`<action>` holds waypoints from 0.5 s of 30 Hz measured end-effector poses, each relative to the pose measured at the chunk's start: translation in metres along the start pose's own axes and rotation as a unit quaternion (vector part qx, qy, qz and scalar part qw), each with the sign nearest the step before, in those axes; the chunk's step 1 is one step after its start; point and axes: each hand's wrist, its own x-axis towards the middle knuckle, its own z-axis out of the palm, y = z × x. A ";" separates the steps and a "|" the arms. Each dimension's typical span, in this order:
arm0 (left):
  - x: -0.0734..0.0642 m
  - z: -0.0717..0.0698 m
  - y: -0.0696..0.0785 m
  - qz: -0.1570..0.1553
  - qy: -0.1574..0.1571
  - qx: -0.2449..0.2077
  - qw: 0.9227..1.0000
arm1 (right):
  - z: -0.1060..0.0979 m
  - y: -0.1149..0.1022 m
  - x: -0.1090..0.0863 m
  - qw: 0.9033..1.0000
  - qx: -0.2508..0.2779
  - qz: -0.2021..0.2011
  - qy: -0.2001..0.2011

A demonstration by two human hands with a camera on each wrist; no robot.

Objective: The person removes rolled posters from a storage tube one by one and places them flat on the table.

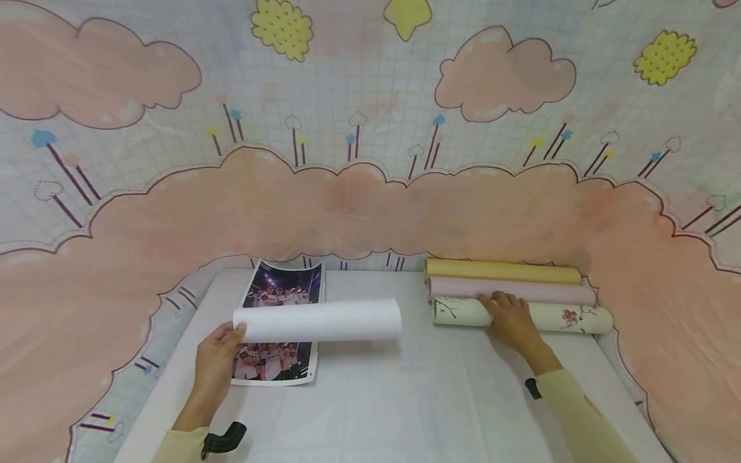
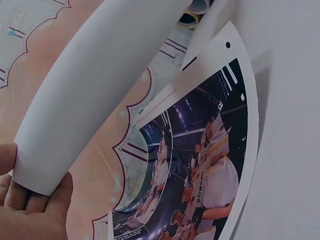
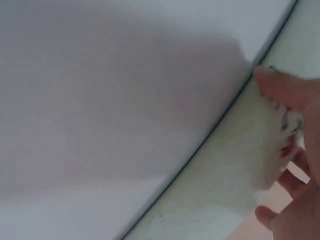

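A rolled white sheet of paper hangs crosswise over a photo poster, hiding its middle. My left hand grips the roll's left end, thumb on one side and fingers on the other, as the left wrist view also has it. The poster's edges curl up. On the right, my right hand holds a cream wallpaper roll with a flower print, thumb along its near side and fingers over to the far side. In the right wrist view that cream roll runs diagonally under the hand.
Behind the cream roll lie a pale pink roll and a yellow roll, side by side. All stand at the back right of the white table. A patterned cloth with clouds rises behind and around the table.
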 end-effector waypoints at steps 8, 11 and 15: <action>-0.004 0.011 0.007 0.022 -0.008 0.008 1.000 | -0.022 -0.056 -0.004 0.988 0.032 -0.058 0.137; -0.005 0.024 0.011 0.027 -0.016 0.016 0.999 | -0.033 -0.079 -0.006 0.978 0.044 -0.092 0.180; -0.007 0.049 0.015 0.040 -0.034 0.016 0.998 | -0.043 -0.109 -0.010 0.972 0.050 -0.122 0.193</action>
